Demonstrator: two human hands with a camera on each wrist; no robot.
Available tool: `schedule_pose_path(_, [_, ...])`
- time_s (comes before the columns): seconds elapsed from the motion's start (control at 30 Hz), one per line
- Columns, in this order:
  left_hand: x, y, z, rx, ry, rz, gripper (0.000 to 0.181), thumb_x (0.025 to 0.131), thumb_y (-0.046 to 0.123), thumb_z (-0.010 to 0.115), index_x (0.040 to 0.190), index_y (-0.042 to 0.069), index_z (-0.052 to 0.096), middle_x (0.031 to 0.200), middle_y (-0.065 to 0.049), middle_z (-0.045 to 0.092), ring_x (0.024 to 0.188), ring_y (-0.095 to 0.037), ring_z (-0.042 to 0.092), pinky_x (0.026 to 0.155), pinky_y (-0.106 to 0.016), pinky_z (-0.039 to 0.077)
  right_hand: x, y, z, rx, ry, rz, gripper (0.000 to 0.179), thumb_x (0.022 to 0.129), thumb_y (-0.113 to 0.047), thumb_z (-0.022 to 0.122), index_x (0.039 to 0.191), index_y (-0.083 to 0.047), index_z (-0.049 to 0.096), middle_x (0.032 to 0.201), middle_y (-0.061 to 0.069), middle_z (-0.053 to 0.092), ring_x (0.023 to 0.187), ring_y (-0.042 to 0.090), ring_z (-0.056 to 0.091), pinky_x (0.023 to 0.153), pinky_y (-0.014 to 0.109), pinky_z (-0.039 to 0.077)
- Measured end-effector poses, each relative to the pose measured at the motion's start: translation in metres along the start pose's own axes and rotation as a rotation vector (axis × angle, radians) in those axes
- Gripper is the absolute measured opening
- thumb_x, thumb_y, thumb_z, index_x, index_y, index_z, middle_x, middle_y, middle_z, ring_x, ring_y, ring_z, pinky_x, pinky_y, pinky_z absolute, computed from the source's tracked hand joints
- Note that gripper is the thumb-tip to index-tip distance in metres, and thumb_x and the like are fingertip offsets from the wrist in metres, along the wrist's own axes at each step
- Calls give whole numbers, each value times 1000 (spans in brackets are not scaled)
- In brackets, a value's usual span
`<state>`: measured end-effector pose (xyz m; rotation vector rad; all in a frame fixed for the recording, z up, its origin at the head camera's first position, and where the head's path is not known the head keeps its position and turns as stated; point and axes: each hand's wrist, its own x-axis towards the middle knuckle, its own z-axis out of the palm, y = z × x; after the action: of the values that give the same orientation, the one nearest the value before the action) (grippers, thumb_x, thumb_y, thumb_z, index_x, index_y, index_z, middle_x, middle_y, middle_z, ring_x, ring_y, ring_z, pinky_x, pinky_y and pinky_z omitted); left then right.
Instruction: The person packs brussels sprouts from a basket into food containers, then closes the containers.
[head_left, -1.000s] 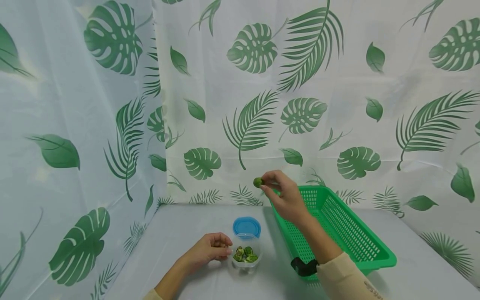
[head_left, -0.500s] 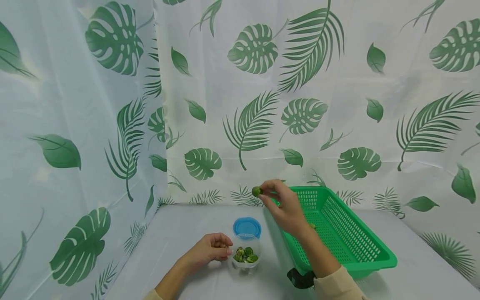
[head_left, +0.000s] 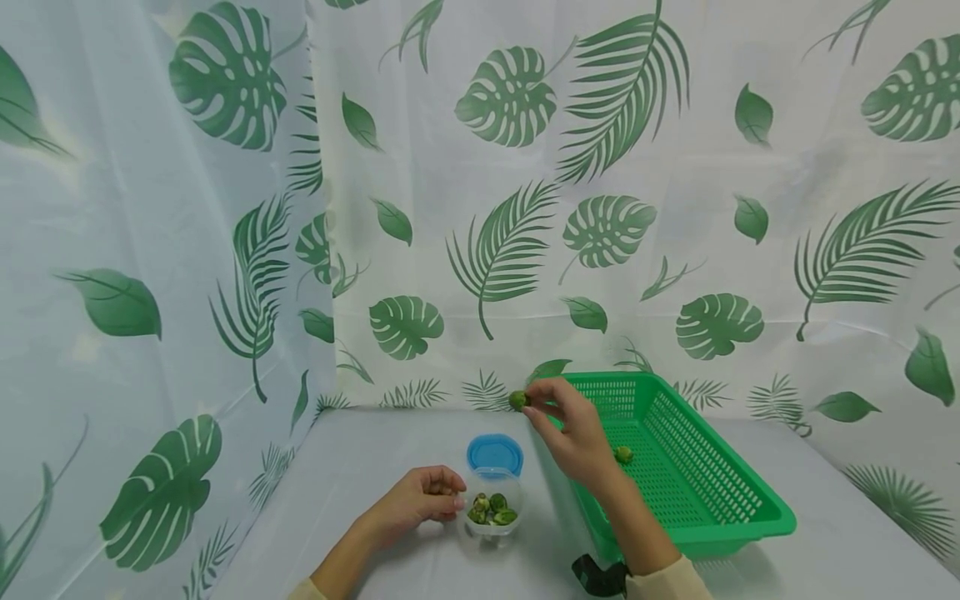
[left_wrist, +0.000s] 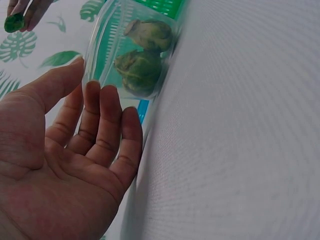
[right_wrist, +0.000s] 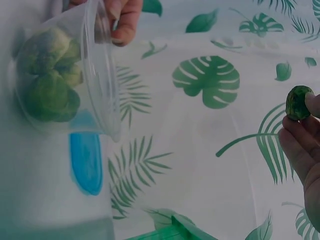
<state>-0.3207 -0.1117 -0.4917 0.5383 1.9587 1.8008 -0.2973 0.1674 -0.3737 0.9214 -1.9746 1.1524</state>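
A Brussels sprout is pinched between the thumb and fingers of my right hand, raised beside the basket's left rim. It shows again in the right wrist view, a dark green sprout at the fingertips. My left hand holds the near-left rim of a clear plastic container; in the left wrist view the thumb and fingertips of this hand lie right at the rim. Several Brussels sprouts rest inside the container. One more sprout lies in the green basket.
A blue lid lies on the white table just behind the container. To the right stands the long perforated basket, under my right forearm. A leaf-printed curtain closes off the back and left. A black strap surrounds my right wrist.
My right hand has come down with the sprout, from above the basket's back rim to about its height. The sprout in the basket has come into view. My left hand has stayed put.
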Motion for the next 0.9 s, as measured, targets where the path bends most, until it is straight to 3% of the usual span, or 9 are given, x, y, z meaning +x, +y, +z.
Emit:
schedule_pose_path(0.37, [0,0,0,2,13,-7,37,96,16,74,123,-6,63,90,0,68,84,-12,67,76,-29,58,-6,5,5,-32,-90,11,19,96,3,71,112,-5,66,108,7,67,102,25,71,86,36,62])
schedule_pose_path(0.9, [-1,1,1,12,16,-7,35,97,16,74,122,-6,63,90,1,68,84,-12,66,76,-29,58,-14,1,19,-134,-404,146,17,96,-4,73,108,-12,66,103,-1,66,99,15,71,86,26,60])
